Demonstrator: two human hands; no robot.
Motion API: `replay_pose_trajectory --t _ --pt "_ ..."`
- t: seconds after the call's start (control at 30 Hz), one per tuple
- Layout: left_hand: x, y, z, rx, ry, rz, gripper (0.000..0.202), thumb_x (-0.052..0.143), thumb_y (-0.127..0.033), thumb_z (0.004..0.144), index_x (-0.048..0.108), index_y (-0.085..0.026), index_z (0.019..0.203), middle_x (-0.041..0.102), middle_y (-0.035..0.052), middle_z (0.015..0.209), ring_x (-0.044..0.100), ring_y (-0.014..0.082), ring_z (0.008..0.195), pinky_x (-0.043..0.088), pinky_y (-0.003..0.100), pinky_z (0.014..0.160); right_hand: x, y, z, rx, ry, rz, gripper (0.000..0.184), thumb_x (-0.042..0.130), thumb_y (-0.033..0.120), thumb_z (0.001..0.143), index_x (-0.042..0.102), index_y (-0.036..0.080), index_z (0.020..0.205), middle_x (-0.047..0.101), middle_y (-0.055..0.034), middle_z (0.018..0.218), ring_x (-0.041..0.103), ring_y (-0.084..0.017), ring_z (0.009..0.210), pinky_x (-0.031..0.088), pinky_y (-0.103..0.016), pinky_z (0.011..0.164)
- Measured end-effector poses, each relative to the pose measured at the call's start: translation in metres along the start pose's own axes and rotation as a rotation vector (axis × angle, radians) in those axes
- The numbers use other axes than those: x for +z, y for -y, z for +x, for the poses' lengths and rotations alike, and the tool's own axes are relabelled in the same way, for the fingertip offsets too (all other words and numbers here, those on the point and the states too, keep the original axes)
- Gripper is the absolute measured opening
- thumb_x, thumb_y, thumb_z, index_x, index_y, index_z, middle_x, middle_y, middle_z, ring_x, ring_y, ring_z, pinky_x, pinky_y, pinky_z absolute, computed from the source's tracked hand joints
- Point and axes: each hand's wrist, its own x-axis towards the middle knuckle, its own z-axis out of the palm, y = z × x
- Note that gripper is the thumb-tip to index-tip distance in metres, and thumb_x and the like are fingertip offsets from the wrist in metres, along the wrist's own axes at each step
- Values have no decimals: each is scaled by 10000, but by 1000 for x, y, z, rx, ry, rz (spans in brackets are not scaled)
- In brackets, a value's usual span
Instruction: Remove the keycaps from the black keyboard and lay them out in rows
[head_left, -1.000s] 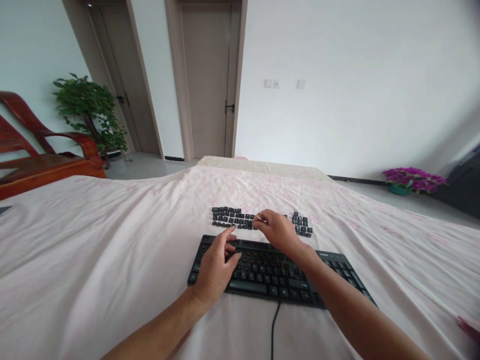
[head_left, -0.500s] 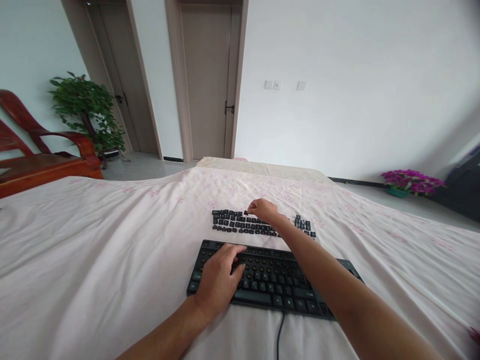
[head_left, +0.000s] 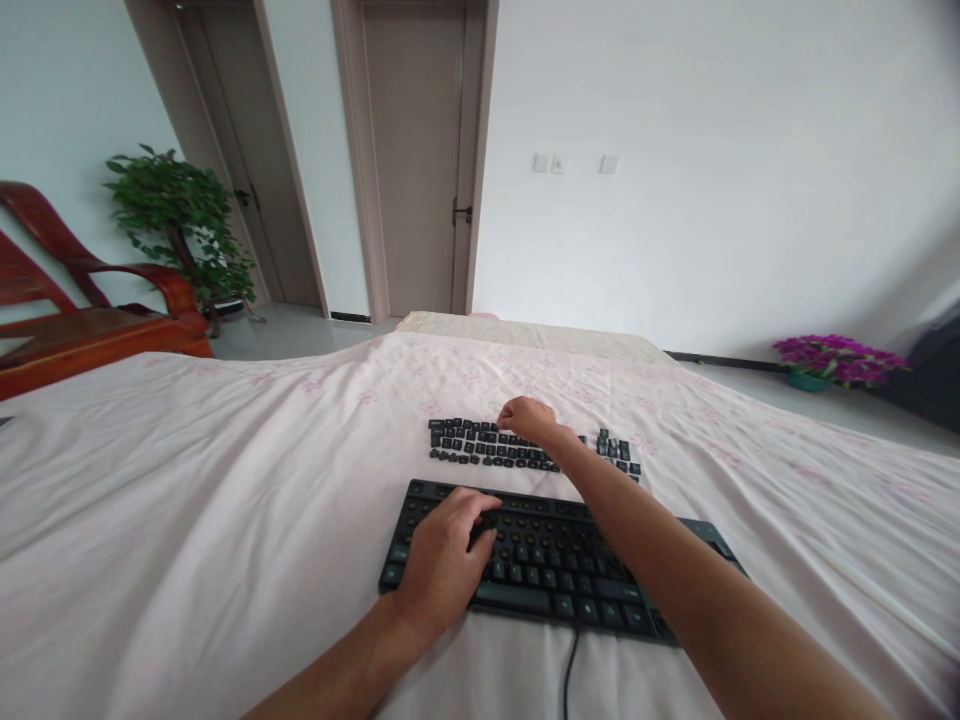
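A black keyboard [head_left: 517,597] lies on the cloth, its cable side towards me. Some of its keys still carry caps, while in the rows farther from me bare key stems show. My left hand [head_left: 448,550] rests on the keyboard's left part, thumb and forefinger apart, holding nothing. Beyond the keyboard, loose black keycaps [head_left: 469,440] are laid out in rows. My right hand [head_left: 527,418] reaches over to the back row, fingertips pinched together on a keycap at the row's end. My right forearm hides part of the keyboard and of the keycap rows.
A pale pink flowered cloth [head_left: 300,480] covers the surface. The keyboard's cable [head_left: 570,670] runs towards me. Farther off stand a wooden armchair [head_left: 172,300], a green potted plant [head_left: 176,215], a door [head_left: 420,160] and a pot of purple flowers [head_left: 840,357].
The keycap at my right fingertips, which stood a little apart from the back row, now sits close to its neighbours. My left hand stays on the keyboard. The view has shifted slightly.
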Motion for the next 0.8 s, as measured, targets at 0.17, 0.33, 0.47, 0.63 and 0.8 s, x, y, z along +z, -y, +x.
replay_pose_trajectory --t 0.17,0.33,0.47,0.63,0.8 --pt "0 1 -1 4 3 7 356 556 -77 765 625 -258 1063 638 8 1070 603 185 966 473 337 893 -2 -2 1 6 6 8 176 669 358 728 741 244 842 712 -33 828 637 -186 834 412 -264 702" --pt "1 1 -1 8 1 12 344 550 -81 768 627 -250 1058 637 18 1071 605 193 962 478 345 889 -1 -3 0 2 4 32 178 676 345 726 750 261 863 716 -31 844 637 -185 849 417 -258 701" --pt "1 0 -1 13 -4 12 341 545 -83 771 627 -249 1057 637 23 1072 606 201 964 482 357 898 -1 -3 -2 9 -5 54 186 664 335 734 755 263 880 719 -40 865 639 -187 842 417 -252 675" --pt "1 1 -1 24 -13 16 332 542 -73 772 636 -249 1037 641 19 1065 607 195 969 483 355 911 -2 -2 -7 13 -20 74 185 639 307 756 756 249 886 715 -47 878 638 -179 825 413 -238 653" --pt "2 0 -2 30 -23 23 317 542 -82 777 637 -243 1033 641 22 1054 607 194 972 486 358 912 -4 1 -11 24 -35 91 178 633 286 760 754 242 884 712 -42 840 633 -169 787 405 -231 641"
